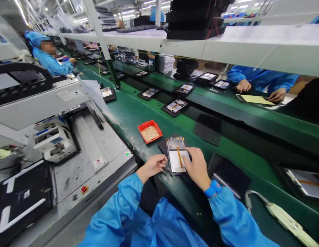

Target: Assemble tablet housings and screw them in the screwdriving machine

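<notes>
An opened tablet (174, 159) lies before me on the green bench, its circuit board at the far end and an orange ribbon cable over a silvery-white battery. My right hand (198, 168) grips its right side, thumb over the battery and fingers along the edge. At the tablet's left edge, my left hand (154, 166) has thumb and fingertips pinched together; whatever they may hold is too small to make out. Just beyond the left hand sits a red tray (161, 133) of small pale pieces.
A grey machine (108, 171) with a red button borders my left. Several opened tablets (175, 107) rest on the conveyor (151, 109) ahead. Right of me lie a dark panel (230, 175) and a cream corded tool (288, 219). Across the line, a person's hands (276, 95) touch a yellow-faced panel. A white shelf (241, 48) runs overhead.
</notes>
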{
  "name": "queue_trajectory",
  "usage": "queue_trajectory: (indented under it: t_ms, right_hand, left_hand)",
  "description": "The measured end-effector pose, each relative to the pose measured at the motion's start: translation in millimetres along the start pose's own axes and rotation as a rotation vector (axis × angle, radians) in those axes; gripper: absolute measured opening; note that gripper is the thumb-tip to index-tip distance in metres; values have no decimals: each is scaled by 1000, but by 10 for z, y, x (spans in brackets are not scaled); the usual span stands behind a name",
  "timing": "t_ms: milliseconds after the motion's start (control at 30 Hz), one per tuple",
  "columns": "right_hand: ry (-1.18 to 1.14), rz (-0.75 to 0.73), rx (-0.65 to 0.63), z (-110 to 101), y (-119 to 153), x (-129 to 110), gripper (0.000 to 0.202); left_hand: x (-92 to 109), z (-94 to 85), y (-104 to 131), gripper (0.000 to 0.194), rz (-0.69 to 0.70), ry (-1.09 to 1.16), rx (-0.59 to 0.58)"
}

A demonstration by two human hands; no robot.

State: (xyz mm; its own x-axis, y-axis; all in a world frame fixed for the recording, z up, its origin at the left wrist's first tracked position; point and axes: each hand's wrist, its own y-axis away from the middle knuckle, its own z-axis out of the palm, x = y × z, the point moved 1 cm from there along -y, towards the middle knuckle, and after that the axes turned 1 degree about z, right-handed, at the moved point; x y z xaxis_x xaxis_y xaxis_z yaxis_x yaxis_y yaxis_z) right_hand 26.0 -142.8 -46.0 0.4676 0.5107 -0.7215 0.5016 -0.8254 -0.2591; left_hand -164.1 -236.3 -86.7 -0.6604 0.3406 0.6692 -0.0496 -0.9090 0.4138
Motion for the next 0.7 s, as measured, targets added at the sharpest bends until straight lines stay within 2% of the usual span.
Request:
queue_trajectory:
  t_ms: [67, 133, 267, 533, 600, 667, 700]
  right_hand:
    - [-26, -168, -157, 26, 184, -207, 23]
    - [-75, -230, -269, 110, 336, -313, 15]
    - [-137, -205, -246, 282, 431, -287, 11]
    - [-415, 98, -191, 354, 372, -208, 19]
    - [-540, 215, -178, 371, 361, -164, 24]
    - [-696, 354, -183, 380, 346, -109, 28]
    - [-765, 405, -187, 379, 338, -86, 30]
  left_hand:
    - [-34, 54, -8, 28, -5, 83, 9]
    - [-54, 107, 6, 25, -7, 145, 17]
    - [-35, 196, 45, 24, -11, 212, 21]
    - [21, 289, 55, 15, 80, 220, 91]
    - [6, 309, 86, 16, 90, 201, 109]
    - [-14, 327, 161, 15, 184, 31, 203]
    - [-23, 339, 215, 13, 278, -133, 274]
